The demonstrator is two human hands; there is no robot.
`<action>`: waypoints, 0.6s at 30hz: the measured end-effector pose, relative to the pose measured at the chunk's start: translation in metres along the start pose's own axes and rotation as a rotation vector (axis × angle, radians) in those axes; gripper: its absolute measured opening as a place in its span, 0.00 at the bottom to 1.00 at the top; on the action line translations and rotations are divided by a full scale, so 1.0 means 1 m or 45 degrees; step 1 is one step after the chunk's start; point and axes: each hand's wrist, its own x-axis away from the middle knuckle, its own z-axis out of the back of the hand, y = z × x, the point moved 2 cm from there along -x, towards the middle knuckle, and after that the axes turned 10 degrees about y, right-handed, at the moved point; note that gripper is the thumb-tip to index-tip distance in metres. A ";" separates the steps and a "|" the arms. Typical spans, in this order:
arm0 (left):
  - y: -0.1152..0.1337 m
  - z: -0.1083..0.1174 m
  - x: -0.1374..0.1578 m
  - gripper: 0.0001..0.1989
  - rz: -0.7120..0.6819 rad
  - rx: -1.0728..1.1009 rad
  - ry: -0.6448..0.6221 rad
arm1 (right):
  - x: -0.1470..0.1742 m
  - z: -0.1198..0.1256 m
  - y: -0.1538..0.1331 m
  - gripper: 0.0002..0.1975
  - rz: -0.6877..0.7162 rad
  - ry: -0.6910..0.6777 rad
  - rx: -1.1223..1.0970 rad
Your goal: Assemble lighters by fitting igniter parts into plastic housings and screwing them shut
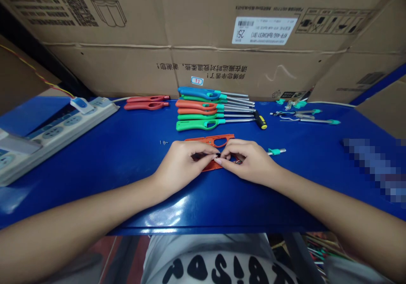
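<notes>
My left hand (pixel 190 157) and my right hand (pixel 245 157) meet fingertip to fingertip at the middle of the blue table. Both are closed in a pinch around a small dark part (pixel 218 155), mostly hidden by the fingers. Beneath them lies an orange lighter shell half (pixel 211 168), partly covered. Just beyond it rests another orange shell half (pixel 203 140) with an oval trigger opening. A metal tube with a teal piece (pixel 276 151) sticks out to the right of my right hand. A few small screws (pixel 164 142) lie to the left.
Several assembled lighters (pixel 198 124) lie in a row at the back, with a black-and-yellow screwdriver (pixel 260 120) at their tips. Red shells (pixel 147 105) lie left of them, loose tubes and wires (pixel 319 121) right. A power strip (pixel 63 127) runs along the left; cardboard (pixel 203 34) walls the back.
</notes>
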 end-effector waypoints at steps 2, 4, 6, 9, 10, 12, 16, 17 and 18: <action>0.001 0.000 0.000 0.06 -0.002 0.009 0.027 | 0.000 -0.001 0.001 0.11 0.004 0.012 -0.051; 0.001 -0.001 0.001 0.06 -0.004 0.013 0.041 | 0.000 -0.001 0.002 0.09 0.024 0.012 -0.082; 0.000 -0.001 0.001 0.06 -0.010 0.004 0.042 | 0.000 -0.002 0.003 0.08 0.038 0.014 -0.092; -0.002 -0.002 0.001 0.06 -0.006 -0.004 0.040 | 0.000 -0.002 0.004 0.05 0.041 0.035 -0.093; -0.002 -0.002 0.001 0.07 -0.001 -0.005 0.039 | 0.000 -0.002 0.004 0.05 0.043 0.043 -0.091; -0.003 -0.002 0.001 0.06 0.009 -0.011 0.034 | 0.000 -0.002 0.004 0.03 0.056 0.050 -0.079; -0.002 -0.002 0.001 0.07 -0.021 -0.079 -0.003 | 0.001 -0.002 0.004 0.03 0.096 0.035 -0.069; -0.002 -0.002 0.001 0.08 -0.040 -0.109 -0.024 | 0.001 -0.002 0.005 0.03 0.106 0.029 -0.075; -0.001 -0.002 0.001 0.09 -0.061 -0.135 -0.050 | 0.002 -0.001 0.005 0.03 0.116 0.025 -0.082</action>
